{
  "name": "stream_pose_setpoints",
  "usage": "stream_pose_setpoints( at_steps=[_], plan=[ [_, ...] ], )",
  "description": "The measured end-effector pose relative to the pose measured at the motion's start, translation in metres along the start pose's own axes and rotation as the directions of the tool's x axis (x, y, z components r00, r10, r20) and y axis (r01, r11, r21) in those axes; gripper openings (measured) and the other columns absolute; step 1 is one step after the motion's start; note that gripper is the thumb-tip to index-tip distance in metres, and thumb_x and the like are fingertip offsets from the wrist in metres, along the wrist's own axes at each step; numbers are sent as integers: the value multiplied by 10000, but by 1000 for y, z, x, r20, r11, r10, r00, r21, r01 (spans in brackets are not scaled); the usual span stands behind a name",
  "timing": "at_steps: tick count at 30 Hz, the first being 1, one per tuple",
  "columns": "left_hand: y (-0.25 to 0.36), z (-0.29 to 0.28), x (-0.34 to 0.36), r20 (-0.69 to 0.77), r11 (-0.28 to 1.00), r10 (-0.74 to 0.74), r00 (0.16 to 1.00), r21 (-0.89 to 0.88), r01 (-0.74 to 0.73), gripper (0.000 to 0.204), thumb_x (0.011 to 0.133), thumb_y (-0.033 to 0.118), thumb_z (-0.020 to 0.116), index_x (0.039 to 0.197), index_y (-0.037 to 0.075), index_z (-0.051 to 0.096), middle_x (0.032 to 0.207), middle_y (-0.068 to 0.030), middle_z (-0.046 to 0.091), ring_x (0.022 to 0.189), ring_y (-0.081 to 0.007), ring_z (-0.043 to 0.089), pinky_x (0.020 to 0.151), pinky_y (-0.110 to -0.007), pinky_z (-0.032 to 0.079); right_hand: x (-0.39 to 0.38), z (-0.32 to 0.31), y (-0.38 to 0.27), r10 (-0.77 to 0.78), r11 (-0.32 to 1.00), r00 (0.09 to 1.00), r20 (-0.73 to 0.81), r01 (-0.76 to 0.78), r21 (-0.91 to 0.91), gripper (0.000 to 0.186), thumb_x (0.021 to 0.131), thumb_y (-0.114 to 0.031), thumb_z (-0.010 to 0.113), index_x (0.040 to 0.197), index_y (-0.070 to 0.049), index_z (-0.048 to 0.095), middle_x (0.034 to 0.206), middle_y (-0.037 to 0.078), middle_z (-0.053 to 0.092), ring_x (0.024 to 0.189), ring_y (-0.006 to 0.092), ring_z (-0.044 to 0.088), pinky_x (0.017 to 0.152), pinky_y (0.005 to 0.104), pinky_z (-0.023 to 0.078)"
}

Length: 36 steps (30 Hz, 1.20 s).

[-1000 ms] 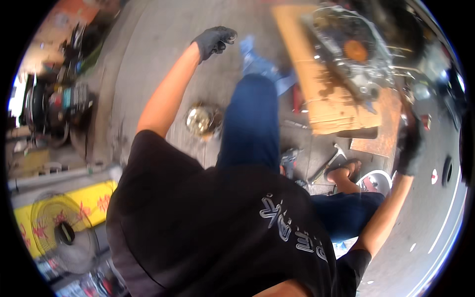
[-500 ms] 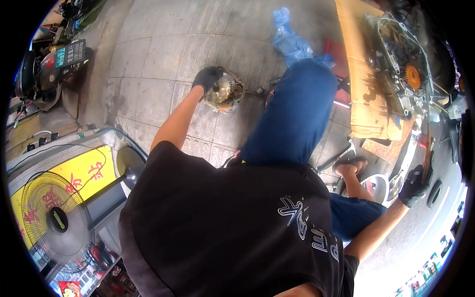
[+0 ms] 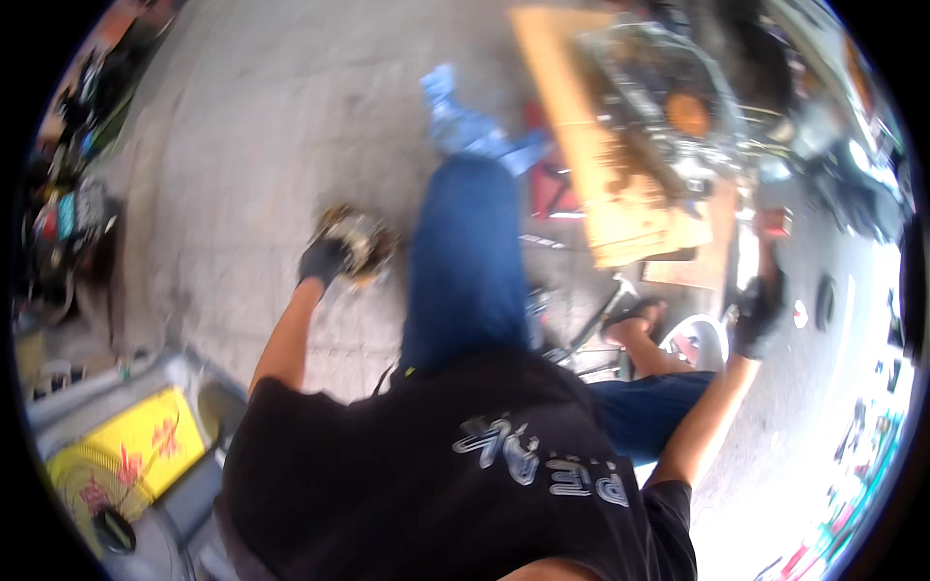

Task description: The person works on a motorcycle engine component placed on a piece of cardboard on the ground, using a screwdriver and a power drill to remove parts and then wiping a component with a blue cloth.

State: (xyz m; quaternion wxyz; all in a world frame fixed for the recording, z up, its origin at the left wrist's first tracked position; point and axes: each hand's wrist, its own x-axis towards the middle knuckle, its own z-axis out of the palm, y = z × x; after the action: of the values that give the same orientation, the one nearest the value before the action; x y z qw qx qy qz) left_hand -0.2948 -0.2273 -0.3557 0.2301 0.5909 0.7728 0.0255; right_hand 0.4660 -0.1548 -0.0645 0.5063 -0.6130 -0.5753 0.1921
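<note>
My left hand (image 3: 325, 261), in a dark glove, is closed on the edge of a round metal engine part (image 3: 361, 244). That part lies on the paved floor (image 3: 232, 174), left of my raised knee; its details are blurred. Off to the right, my gloved right hand (image 3: 763, 315) is smeared by motion. Its fingers look curled round a narrow brownish thing, whose kind I cannot make out. Beyond that hand an open engine case (image 3: 649, 97) with an orange gear (image 3: 687, 114) rests by a cardboard sheet (image 3: 572, 126).
A crumpled blue plastic bag (image 3: 465, 126) lies ahead of my knee, beside a red flat object (image 3: 552, 179). A hammer-like tool (image 3: 601, 315) is near my foot. At the lower left stand a fan (image 3: 97, 484) and a yellow sign (image 3: 145, 441). Motorbike parts (image 3: 73, 232) line the left side.
The view has swung to the right, so most things sit further left, and it has blurred. My left hand stays at the round part; my right arm is still stretched out to the right.
</note>
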Motion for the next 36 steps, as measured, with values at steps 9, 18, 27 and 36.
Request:
stream_pose_setpoints(
  at_steps=[9, 18, 27, 36],
  plan=[
    [9, -24, -1, 15, 1000, 8, 1000, 7, -8, 407, 913, 442, 541, 1011, 92, 724, 937, -172, 709, 912, -354, 677, 802, -437, 514, -1, 22, -57, 261, 840, 963, 70, -262, 475, 538, 974, -442, 472, 1329, -48, 561, 650, 25, 552, 464, 85, 403, 423, 212, 302],
    [98, -101, 17, 67, -175, 42, 997, -982, 73, 810, 966, 651, 338, 1368, -39, 474, 1321, -208, 545, 1241, -302, 504, 1087, -414, 373, -19, 13, -61, 396, 784, 918, -34, -319, 532, 519, 1016, -369, 395, 1417, -50, 476, 604, -36, 470, 452, 26, 354, 394, 170, 243],
    [197, -143, 42, 0, -397, 203, 979, -914, 83, 871, 958, 682, 281, 1389, -62, 423, 1384, -235, 463, 1313, -343, 424, 1155, -441, 301, -21, -12, -26, 113, 936, 991, -76, -80, 344, 490, 1012, -247, 421, 1412, 37, 436, 982, 40, 552, 476, 16, 342, 433, 161, 285],
    [211, -65, 130, 17, 264, 275, 961, -963, -59, 751, 960, 575, 439, 1431, -8, 397, 1440, -182, 454, 1355, -339, 396, 1123, -426, 320, -74, -47, -50, 435, 583, 897, -83, -210, 785, 607, 1014, -395, 339, 1448, 30, 347, 526, 4, 370, 332, 92, 250, 306, 236, 239]
  ],
)
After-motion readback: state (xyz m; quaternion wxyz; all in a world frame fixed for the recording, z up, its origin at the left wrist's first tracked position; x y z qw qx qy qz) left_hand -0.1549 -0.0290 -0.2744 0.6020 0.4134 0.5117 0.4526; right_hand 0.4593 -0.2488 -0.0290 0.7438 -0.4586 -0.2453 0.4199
